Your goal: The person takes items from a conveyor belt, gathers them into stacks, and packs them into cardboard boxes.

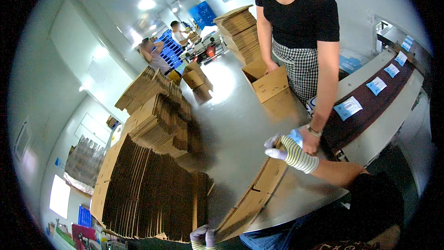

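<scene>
A flattened cardboard carton [252, 201] stands on its edge, slanting across the lower middle in front of me. My right hand [296, 153], in a striped knitted glove, pinches its far upper end between thumb and fingers. At the near lower end, my left hand [202, 238] wears the same kind of glove, its fingers curled at the carton's corner; the picture's lower rim cuts off part of this hand. Right beside my right hand, a co-worker's hand [310, 141] holds a small blue packet [296, 137].
Stacks of flattened cartons [143, 185] fill the left side. The co-worker in black [300, 23] stands ahead, other hand on an open box [270, 85]. On the right, a dark conveyor belt [365, 104] carries several blue-white packets [348, 108]. Two more people [179, 34] are farther back.
</scene>
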